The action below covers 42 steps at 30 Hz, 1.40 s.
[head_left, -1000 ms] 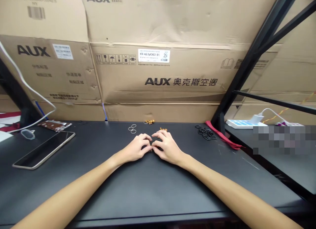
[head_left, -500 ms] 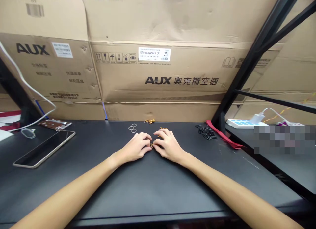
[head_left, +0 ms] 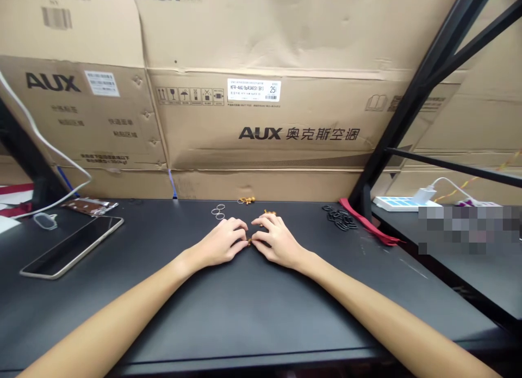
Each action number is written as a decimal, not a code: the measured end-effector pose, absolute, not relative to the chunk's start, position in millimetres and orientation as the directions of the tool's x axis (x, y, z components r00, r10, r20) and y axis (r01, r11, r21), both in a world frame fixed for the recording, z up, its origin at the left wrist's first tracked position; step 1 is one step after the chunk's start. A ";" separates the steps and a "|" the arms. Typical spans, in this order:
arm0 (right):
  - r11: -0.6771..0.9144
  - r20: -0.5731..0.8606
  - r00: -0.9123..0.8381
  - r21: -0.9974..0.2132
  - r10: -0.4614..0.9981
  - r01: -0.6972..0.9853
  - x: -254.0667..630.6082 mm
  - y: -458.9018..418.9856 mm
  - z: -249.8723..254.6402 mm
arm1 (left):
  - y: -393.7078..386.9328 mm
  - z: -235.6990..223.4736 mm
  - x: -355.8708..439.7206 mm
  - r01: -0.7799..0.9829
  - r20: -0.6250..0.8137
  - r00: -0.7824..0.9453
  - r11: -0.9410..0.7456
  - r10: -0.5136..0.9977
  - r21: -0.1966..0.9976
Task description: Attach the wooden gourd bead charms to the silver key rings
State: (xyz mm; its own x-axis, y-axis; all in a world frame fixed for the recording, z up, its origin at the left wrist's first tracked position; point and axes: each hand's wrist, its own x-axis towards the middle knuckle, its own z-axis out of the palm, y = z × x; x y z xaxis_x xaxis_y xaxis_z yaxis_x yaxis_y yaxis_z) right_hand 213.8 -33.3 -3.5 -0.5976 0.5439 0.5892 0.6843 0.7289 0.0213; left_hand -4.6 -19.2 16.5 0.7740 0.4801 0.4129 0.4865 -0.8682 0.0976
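Observation:
My left hand and my right hand rest together on the black table, fingertips meeting. Between them they pinch a tiny gold-coloured piece, mostly hidden by the fingers. Just behind my right hand lies another small gold piece. Further back sit a gold trinket and three silver rings. A pile of black rings lies to the right.
A phone lies face up at the left, with a clear ring-shaped item and a brown packet behind it. Cardboard boxes wall off the back. A black frame post and red strap stand right; a power strip beyond.
My hands have barely shifted; the fingertips have drawn slightly closer around the small gold piece. Everything else stays where it was.

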 end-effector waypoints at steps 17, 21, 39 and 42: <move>0.715 0.604 -0.576 0.013 0.552 0.699 207.9 -36.4 -4.1 | -25.8 16.1 4.8 0.519 0.436 0.802 -0.838 0.408 -0.171; 0.687 0.569 -0.561 -0.009 0.601 0.727 210.2 -35.6 -3.0 | -25.0 15.1 2.5 0.537 0.443 0.774 -0.840 0.452 -0.080; 0.639 0.565 -0.515 -0.030 0.645 0.769 213.4 -31.6 -5.9 | -27.2 17.1 4.0 0.434 0.452 0.786 -0.897 0.421 0.081; 0.623 0.575 -0.492 -0.040 0.654 0.782 215.7 -29.4 -6.4 | -24.5 16.4 1.4 0.443 0.463 0.775 -0.892 0.430 0.087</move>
